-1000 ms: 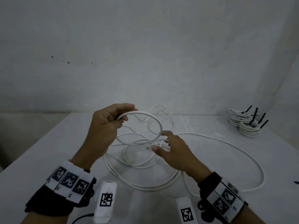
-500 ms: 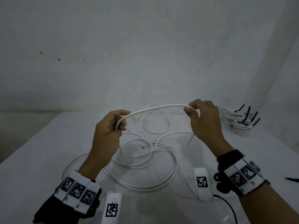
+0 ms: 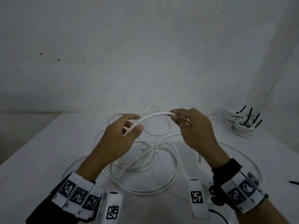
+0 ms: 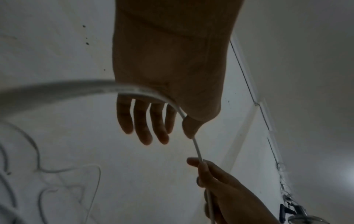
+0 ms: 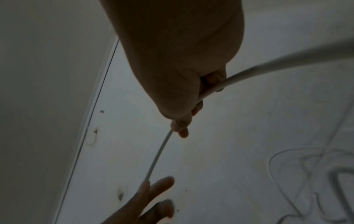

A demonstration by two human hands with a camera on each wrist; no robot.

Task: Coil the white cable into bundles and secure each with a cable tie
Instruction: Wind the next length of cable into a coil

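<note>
A white cable [image 3: 153, 116] arches between my two hands above the table. My right hand [image 3: 174, 116] pinches it with curled fingers, which the right wrist view [image 5: 182, 128] also shows. My left hand [image 3: 136, 122] has its fingers straight and spread. The cable runs loosely between its thumb and index finger, and in the left wrist view it crosses the palm [image 4: 172, 136]. The rest of the cable [image 3: 145, 189] lies in loose overlapping loops on the table below, with several cut ends near the middle.
Coiled white bundles [image 3: 244, 130] with black cable ties [image 3: 250, 113] sticking up sit at the back right of the white table [image 3: 32, 159]. Another black tie [image 3: 293, 182] lies at the right edge. A pale wall rises just behind.
The left hand's fingers have uncurled from their grip on the cable. The right hand has moved left, so the span between the hands is shorter.
</note>
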